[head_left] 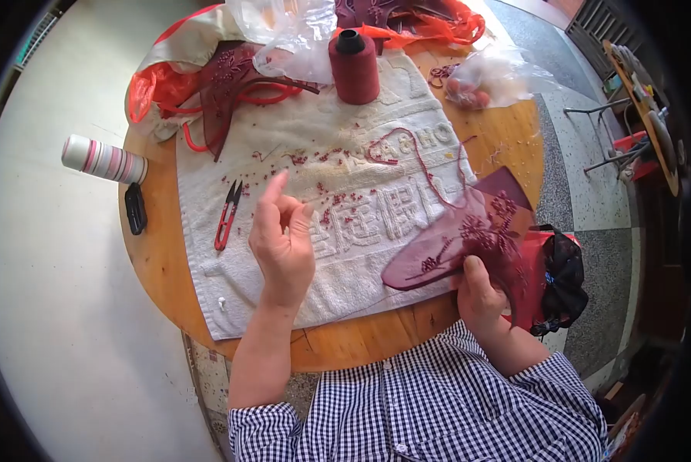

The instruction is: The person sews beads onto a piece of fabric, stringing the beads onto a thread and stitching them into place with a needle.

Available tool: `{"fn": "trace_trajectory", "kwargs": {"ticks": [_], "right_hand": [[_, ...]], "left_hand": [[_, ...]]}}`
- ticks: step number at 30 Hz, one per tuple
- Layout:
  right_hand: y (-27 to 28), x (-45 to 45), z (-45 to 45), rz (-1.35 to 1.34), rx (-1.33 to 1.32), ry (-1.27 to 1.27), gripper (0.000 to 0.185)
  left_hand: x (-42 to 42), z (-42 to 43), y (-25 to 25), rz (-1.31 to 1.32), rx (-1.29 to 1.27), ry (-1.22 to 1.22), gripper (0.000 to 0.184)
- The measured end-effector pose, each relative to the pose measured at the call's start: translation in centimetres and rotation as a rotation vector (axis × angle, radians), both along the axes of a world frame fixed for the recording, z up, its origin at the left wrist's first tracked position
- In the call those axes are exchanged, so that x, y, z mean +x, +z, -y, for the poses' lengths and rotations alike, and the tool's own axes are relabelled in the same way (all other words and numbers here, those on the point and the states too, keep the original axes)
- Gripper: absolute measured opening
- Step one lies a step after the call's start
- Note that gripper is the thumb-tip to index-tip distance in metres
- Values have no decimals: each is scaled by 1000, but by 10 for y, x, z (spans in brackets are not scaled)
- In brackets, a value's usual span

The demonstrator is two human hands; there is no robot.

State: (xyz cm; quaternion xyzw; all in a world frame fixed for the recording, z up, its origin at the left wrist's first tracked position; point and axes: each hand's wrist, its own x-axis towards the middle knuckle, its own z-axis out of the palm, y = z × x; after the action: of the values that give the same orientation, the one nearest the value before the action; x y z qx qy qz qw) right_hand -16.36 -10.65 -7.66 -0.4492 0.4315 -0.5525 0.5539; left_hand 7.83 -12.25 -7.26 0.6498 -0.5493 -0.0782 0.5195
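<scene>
My right hand (481, 296) grips a sheer burgundy fabric piece (441, 235), thumb on top and the other fingers hidden beneath. Bead flowers (480, 231) decorate the cloth. A string of red beads (418, 150) loops from near its upper edge onto the white towel (245, 289). Raised over the towel, my left hand (281, 242) has its index finger extended and its thumb near the curled fingers. Anything pinched there is too small to make out. Loose red beads (337, 204) lie scattered beyond this hand. Red-handled thread snips (227, 217) rest to its left.
A burgundy thread cone (354, 69) stands at the back of the round wooden table (376, 339). Plastic bags (291, 38) and another burgundy piece (226, 85) lie behind. At left are a striped cylinder (105, 159) and a black object (135, 209). Black cloth (565, 281) is at right.
</scene>
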Motion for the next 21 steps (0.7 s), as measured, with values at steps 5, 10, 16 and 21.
{"fn": "trace_trajectory", "kwargs": {"ticks": [5, 10, 16, 21], "right_hand": [[24, -9, 2, -543, -102, 64, 15], [22, -11, -15, 244, 483, 195, 24], [41, -14, -55, 534, 560, 531, 23], [38, -17, -74, 523, 626, 635, 22]], "left_hand": [[-4, -13, 22, 40, -132, 26, 29], [-35, -69, 83, -323, -127, 16, 21], [-92, -146, 95, -57, -1, -91, 14], [-123, -168, 76, 13, 119, -132, 17]]}}
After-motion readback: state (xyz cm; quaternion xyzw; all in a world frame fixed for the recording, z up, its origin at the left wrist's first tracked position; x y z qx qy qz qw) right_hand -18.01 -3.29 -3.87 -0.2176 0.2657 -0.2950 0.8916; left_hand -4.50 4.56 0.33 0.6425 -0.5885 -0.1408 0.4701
